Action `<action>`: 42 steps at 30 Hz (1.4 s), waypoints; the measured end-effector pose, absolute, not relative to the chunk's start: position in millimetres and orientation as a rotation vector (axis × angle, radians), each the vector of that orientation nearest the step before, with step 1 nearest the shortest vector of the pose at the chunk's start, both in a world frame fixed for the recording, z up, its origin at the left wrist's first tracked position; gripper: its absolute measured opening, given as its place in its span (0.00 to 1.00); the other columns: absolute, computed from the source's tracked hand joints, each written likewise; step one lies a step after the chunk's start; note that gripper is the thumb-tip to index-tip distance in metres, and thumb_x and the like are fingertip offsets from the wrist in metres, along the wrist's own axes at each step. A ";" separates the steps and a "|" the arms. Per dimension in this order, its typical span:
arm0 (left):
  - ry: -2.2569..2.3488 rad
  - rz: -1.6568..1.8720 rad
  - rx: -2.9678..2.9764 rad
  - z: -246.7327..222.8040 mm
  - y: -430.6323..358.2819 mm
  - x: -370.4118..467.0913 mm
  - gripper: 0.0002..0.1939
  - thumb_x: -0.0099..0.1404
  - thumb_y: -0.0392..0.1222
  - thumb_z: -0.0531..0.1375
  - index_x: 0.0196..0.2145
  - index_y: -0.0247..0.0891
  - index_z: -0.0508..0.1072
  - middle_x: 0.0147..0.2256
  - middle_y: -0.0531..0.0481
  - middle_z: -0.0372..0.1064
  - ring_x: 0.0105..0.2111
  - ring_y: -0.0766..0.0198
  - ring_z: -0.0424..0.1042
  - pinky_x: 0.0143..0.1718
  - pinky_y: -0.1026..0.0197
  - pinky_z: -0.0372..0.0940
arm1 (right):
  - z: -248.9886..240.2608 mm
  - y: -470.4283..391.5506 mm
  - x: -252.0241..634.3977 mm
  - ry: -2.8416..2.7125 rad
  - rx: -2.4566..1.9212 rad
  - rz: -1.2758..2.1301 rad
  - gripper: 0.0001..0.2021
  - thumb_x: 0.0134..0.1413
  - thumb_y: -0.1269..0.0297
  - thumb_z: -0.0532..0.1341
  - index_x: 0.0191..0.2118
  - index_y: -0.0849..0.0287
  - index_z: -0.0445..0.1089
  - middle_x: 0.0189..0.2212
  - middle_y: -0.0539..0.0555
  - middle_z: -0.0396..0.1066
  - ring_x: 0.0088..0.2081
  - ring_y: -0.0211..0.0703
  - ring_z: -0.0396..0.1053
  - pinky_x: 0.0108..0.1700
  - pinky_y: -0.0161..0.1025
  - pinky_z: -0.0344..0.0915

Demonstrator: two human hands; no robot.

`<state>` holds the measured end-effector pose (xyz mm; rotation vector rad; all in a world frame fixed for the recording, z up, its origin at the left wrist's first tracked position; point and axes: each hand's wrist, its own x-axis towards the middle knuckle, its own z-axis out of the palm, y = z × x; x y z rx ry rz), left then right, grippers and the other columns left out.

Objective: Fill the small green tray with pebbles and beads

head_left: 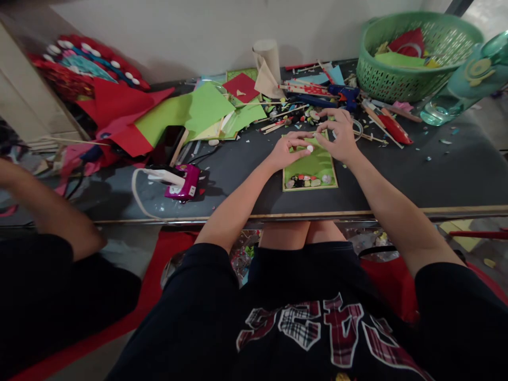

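A green panel (311, 165) with a pale border lies flat in front of me, with a row of small coloured pebbles (305, 181) along its near edge. Over its left side, my left hand (289, 151) is closed in a pinch, with a small white round piece (310, 148) at its thumb and fingertips. My right hand (340, 135) reaches over the panel's far right corner, thumb and forefinger pinched together. Something tiny and pale may sit at those tips; it is too small to name. Both hands partly cover the panel's far part.
Behind the panel lie loose pebbles, sticks and a blue glue gun (344, 95). Green basket (416, 58) and bottle (464, 79) stand at right. Coloured paper (206, 108), a phone (169, 143) and purple power adapter (183, 182) lie left. Another person's arm (47, 206) is far left.
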<state>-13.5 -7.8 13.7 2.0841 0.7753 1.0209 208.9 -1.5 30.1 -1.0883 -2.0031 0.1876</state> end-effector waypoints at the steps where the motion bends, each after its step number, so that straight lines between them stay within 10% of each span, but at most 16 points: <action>1: 0.769 1.026 2.071 14.2 -7.7 -13.5 0.26 0.62 0.69 0.63 0.41 0.44 0.84 0.56 0.42 0.75 0.55 0.51 0.72 0.53 0.49 0.69 | 30.4 -1.8 208.5 -1.990 -1.069 0.191 0.14 0.60 0.45 0.63 0.32 0.49 0.73 0.56 0.55 0.71 0.59 0.61 0.62 0.63 0.70 0.57; 23: 0.771 1.126 1.573 15.0 -9.0 -6.2 0.31 0.52 0.70 0.69 0.34 0.36 0.83 0.29 0.49 0.79 0.29 0.70 0.72 0.35 0.65 0.66 | 40.6 -9.0 203.8 -2.062 -0.942 0.330 0.25 0.60 0.34 0.56 0.35 0.52 0.74 0.59 0.59 0.68 0.61 0.63 0.62 0.66 0.68 0.55; 42: 0.836 1.048 1.717 7.0 -4.8 -8.6 0.31 0.57 0.70 0.66 0.35 0.35 0.84 0.29 0.48 0.78 0.27 0.66 0.70 0.33 0.62 0.63 | 48.4 -19.5 198.2 -2.124 -1.024 0.272 0.28 0.56 0.28 0.55 0.30 0.48 0.74 0.59 0.53 0.70 0.63 0.66 0.60 0.66 0.70 0.53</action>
